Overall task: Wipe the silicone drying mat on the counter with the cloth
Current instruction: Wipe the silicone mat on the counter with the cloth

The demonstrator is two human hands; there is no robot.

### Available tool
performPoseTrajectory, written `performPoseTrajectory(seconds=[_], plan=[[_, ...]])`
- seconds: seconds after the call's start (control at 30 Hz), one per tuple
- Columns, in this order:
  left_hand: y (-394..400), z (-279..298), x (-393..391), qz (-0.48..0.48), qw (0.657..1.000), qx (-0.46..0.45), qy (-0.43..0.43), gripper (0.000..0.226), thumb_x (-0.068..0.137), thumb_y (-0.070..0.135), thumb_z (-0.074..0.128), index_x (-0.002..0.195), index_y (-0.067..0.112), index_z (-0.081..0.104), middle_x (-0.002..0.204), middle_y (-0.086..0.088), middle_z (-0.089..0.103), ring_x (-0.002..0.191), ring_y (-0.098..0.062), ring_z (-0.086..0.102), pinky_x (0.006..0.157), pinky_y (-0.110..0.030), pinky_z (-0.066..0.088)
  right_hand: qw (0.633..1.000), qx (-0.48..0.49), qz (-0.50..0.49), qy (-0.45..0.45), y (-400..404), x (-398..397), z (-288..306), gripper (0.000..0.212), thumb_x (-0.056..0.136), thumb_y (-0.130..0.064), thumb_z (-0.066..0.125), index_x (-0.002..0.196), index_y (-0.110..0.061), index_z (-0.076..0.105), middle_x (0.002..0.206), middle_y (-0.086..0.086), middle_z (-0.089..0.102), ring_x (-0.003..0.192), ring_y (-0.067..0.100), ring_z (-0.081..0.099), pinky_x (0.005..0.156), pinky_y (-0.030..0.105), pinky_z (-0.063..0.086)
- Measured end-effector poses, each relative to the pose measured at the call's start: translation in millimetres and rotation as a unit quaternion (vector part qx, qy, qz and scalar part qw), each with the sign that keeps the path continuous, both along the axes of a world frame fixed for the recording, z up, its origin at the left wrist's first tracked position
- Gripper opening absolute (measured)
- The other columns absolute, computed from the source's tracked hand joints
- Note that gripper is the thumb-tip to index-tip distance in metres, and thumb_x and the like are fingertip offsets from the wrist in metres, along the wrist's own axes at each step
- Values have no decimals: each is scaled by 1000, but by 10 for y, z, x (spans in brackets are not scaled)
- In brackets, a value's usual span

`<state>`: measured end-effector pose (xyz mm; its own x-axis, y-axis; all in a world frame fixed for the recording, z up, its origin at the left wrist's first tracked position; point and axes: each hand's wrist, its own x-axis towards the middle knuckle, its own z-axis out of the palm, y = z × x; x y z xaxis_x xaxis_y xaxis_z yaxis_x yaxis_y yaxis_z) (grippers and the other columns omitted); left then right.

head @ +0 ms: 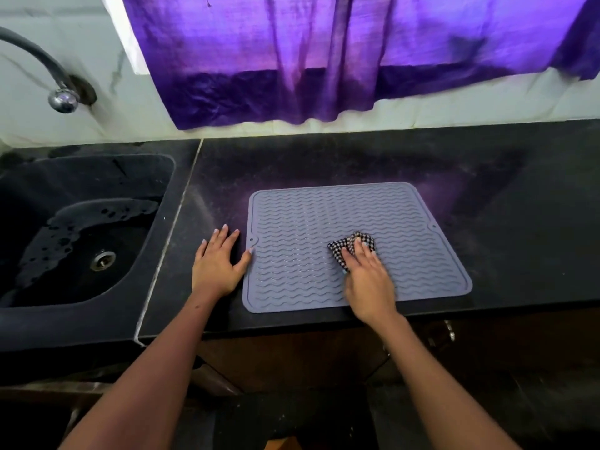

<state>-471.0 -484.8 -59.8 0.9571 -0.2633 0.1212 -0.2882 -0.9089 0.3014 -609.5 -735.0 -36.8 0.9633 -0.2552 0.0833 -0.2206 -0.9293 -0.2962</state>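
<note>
A grey silicone drying mat (311, 222) with wavy ridges lies flat on the black counter (487, 177), close to its front edge. A crumpled black-and-white checked cloth (344, 246) sits on the mat, right of its middle. My right hand (368, 280) lies on the cloth with straight fingers, pressing it against the mat and covering its near part. My left hand (217, 263) rests flat on the counter beside the mat's left edge, and its thumb touches that edge.
A black sink (81, 241) with water drops and a metal drain lies to the left, under a curved tap (63, 99). A purple curtain (324, 60) hangs over the white wall behind the counter. Dark cabinet fronts stand below the counter edge.
</note>
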Motion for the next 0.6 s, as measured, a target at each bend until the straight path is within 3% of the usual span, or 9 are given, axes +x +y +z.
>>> performPoseTrajectory(seconds=[0.07, 0.13, 0.23, 0.27, 0.33, 0.4, 0.43, 0.5, 0.6], plan=[[-10, 3, 5, -2, 1000, 0, 1, 87, 76, 73, 12, 145, 24, 34, 156, 0, 21, 145, -14, 14, 118, -37, 9, 998, 55, 17, 10, -90, 43, 67, 56, 94, -9, 42, 147, -19, 28, 158, 0, 12, 146, 16, 12, 116, 25, 5], [-14, 2, -4, 2, 1000, -3, -1, 87, 76, 73, 13, 144, 23, 35, 156, 0, 22, 145, -14, 14, 118, -37, 9, 978, 207, -18, 2, -184, 113, 134, 51, 93, -5, 44, 141, -21, 40, 153, -4, 28, 141, 17, 27, 116, 31, 18], [-16, 2, -6, 2, 1000, -3, 0, 88, 75, 73, 12, 144, 23, 35, 156, 1, 22, 145, -14, 14, 118, -37, 9, 833, 534, -142, -35, -302, 254, 337, 39, 96, -3, 44, 131, -14, 53, 126, 5, 59, 109, 20, 55, 90, 31, 46], [-13, 5, -6, 1, 1000, -3, 1, 88, 75, 73, 12, 144, 23, 35, 156, 1, 22, 145, -14, 14, 118, -37, 9, 795, 578, -172, -64, -300, 303, 386, 37, 96, -3, 43, 130, -11, 55, 117, 6, 62, 101, 19, 56, 80, 27, 47], [-10, 12, 0, 1, 1000, -4, 4, 89, 75, 74, 11, 145, 24, 34, 156, 1, 22, 145, -14, 13, 118, -37, 8, 810, 539, -205, -102, -134, 337, 461, 37, 96, -6, 43, 132, -12, 52, 114, 2, 61, 95, 17, 57, 72, 23, 46], [-8, 3, 0, 0, 1000, -5, 6, 88, 75, 74, 12, 145, 24, 34, 157, 1, 21, 145, -13, 13, 118, -37, 8, 888, 416, -164, -110, 177, 275, 468, 44, 96, -9, 44, 139, -16, 41, 139, -2, 48, 117, 19, 53, 92, 28, 46], [-9, -1, 2, 1, 1000, -4, 6, 88, 76, 74, 12, 145, 24, 33, 157, 1, 21, 145, -13, 12, 118, -37, 8, 930, 341, -99, -100, 335, 225, 393, 49, 96, -9, 43, 143, -17, 34, 150, -3, 33, 135, 18, 38, 109, 29, 33], [-3, -3, 9, 2, 1000, 1, 6, 88, 76, 74, 10, 145, 24, 33, 157, 2, 20, 145, -13, 12, 118, -36, 7, 987, 154, 37, -36, 593, 124, 215, 58, 96, -13, 43, 148, -22, 19, 158, -2, 8, 147, 17, 7, 117, 29, 2], [-7, -1, 5, 5, 1000, 1, 6, 87, 77, 73, 11, 145, 25, 32, 157, 2, 19, 145, -12, 11, 118, -35, 6, 996, 4, 87, -4, 633, 119, 29, 64, 95, -23, 45, 149, -23, 11, 159, 4, -4, 147, 18, -4, 114, 30, -9]])
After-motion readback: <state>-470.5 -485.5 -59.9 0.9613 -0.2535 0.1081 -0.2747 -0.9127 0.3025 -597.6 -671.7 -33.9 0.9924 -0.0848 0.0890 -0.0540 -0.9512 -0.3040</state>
